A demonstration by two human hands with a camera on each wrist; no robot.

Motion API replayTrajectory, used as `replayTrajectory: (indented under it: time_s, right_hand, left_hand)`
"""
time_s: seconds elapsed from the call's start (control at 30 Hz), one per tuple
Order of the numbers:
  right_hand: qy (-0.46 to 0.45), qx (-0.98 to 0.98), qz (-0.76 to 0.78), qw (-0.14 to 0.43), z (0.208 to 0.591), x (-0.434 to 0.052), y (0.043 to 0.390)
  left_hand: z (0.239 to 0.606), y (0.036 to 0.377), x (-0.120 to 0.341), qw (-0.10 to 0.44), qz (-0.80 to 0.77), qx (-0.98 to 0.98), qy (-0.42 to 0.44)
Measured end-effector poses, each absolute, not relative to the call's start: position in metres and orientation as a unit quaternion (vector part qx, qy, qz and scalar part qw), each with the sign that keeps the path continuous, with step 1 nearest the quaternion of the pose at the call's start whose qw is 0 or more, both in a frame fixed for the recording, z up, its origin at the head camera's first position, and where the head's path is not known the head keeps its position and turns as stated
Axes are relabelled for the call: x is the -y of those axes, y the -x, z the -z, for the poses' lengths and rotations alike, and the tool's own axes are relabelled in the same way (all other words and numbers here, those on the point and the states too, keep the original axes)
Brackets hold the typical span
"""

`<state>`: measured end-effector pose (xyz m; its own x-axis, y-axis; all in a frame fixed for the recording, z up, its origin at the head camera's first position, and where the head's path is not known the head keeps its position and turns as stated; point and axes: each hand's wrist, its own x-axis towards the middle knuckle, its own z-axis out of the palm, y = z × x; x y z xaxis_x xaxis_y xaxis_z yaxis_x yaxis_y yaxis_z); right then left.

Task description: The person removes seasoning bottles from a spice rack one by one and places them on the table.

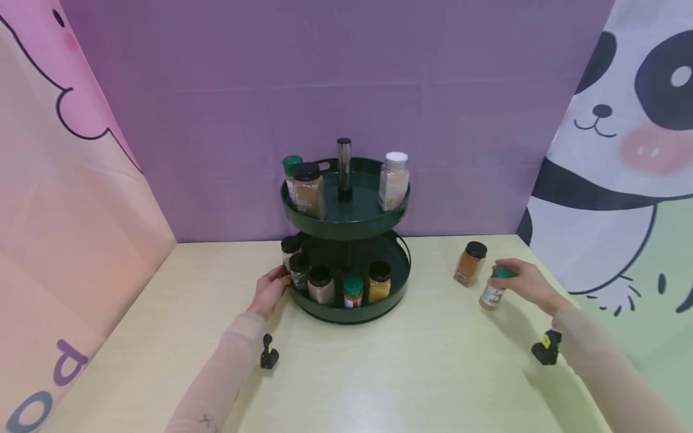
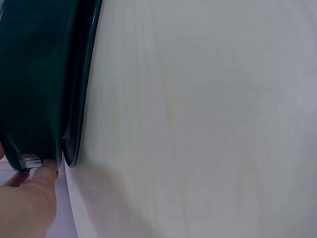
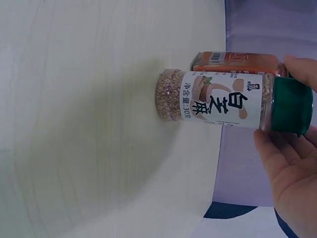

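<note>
We steady the rack point(image 1: 346, 240) with our left hand point(image 1: 269, 290) on its lower rim; right of it, our right hand point(image 1: 527, 282) grips the green-capped jar point(image 1: 495, 287) by its cap — free to lift.

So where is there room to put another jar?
The upper tray has bare room at its front, between the brown jar and white-lidded jar. The table is bare in front. The lower tray's front is crowded.

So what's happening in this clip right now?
A person is working at a two-tier green spice rack on a pale table. The right hand grips a green-capped sesame jar by its lid, tilted, beside an orange spice jar. The left hand touches the rack's lower rim.
</note>
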<state>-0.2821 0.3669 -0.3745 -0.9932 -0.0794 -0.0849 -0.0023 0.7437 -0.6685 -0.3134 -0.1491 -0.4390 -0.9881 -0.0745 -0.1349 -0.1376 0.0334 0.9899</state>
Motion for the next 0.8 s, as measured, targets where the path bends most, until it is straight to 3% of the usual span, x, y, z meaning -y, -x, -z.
replayTrajectory:
  time_s: [0.5, 0.8]
  right_hand:
    - [0.032, -0.93, 0.362, 0.053, 0.36, -0.366, 0.284]
    - [0.054, -0.937, 0.345, 0.022, 0.34, -0.358, 0.288]
  left_hand:
    - [0.44, 0.312, 0.149, 0.02, -0.698, -0.712, 0.074]
    - [0.438, 0.311, 0.149, 0.02, -0.699, -0.711, 0.072]
